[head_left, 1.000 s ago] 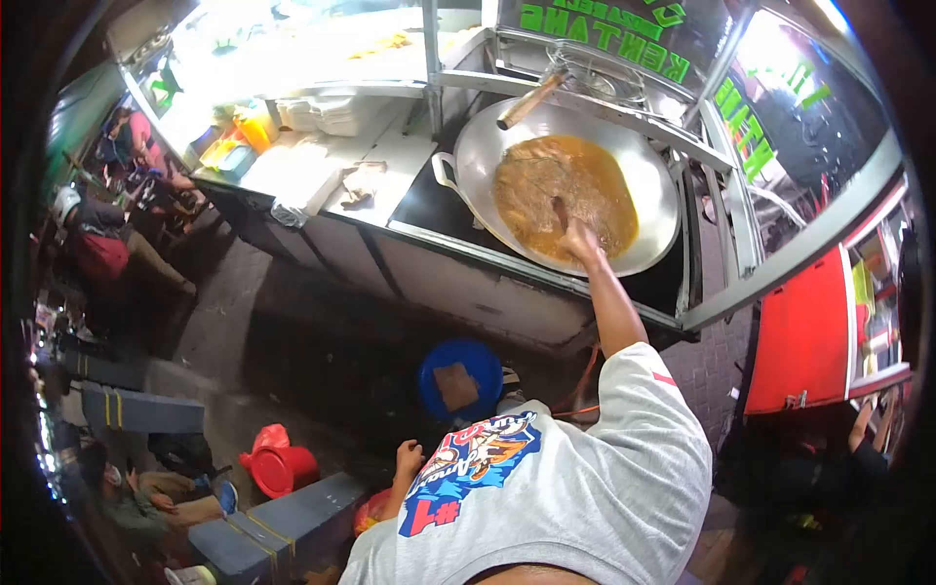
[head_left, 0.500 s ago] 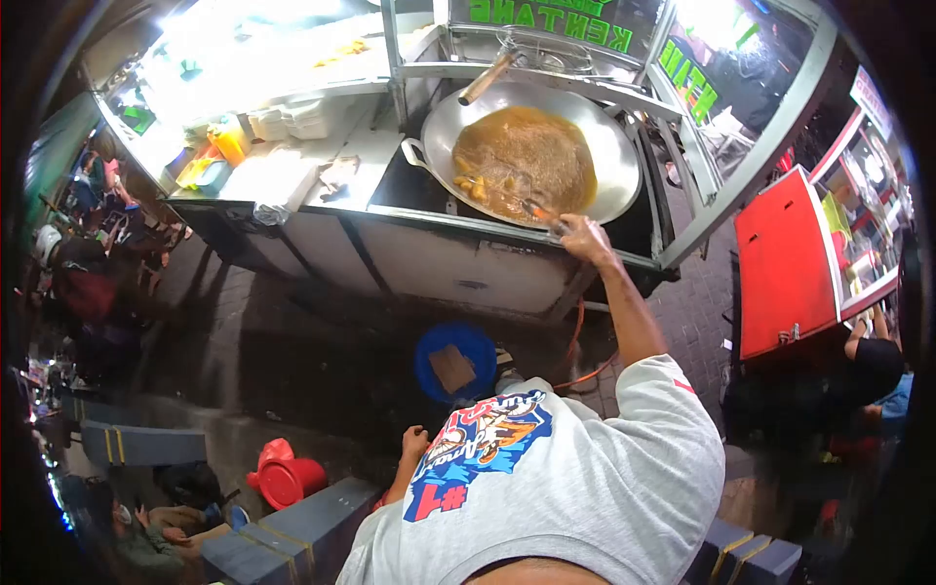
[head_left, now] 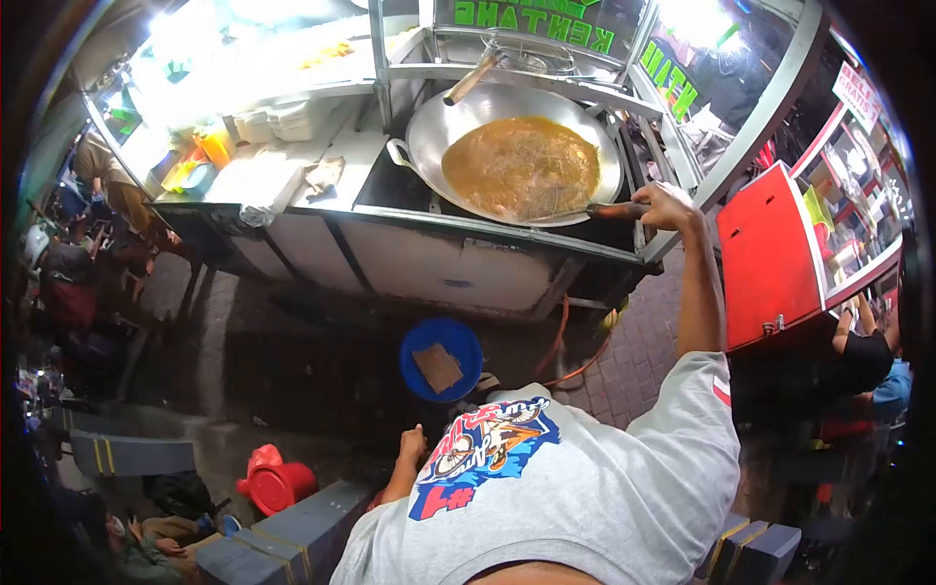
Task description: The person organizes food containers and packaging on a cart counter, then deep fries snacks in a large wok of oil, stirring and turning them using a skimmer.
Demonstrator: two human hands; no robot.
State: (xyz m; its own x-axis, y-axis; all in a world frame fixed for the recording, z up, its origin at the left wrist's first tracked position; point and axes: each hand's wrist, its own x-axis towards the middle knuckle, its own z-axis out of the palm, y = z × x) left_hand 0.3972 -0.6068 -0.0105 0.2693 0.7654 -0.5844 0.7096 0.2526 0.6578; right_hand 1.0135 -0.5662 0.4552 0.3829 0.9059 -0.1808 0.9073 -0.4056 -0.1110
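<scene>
A wide metal wok (head_left: 429, 146) of bubbling brown oil (head_left: 517, 161) sits in the cart's counter. My right hand (head_left: 668, 208) is shut around the dark wooden handle of a skimmer (head_left: 614, 210) at the wok's near right rim. The skimmer's wire head lies partly in the oil, so its full shape is hidden. My left hand (head_left: 413, 446) hangs low beside my body with its fingers curled in, and no object shows in it. Below, on the ground, stands a blue tub (head_left: 472, 366) with a flat brown piece (head_left: 437, 368) in it.
Across the wok's back rests a wire strainer (head_left: 473, 78) with a wooden handle. White boxes (head_left: 288, 122) and a yellow bottle (head_left: 214, 148) stand on the counter's left. A metal post (head_left: 751, 122) rises at right. A red bucket (head_left: 281, 485) and grey benches (head_left: 283, 531) are behind me.
My right hand has moved right with the skimmer, from over the oil to beyond the wok's right rim. Yellowish pieces at the oil's left edge no longer show. The view has shifted slightly.
</scene>
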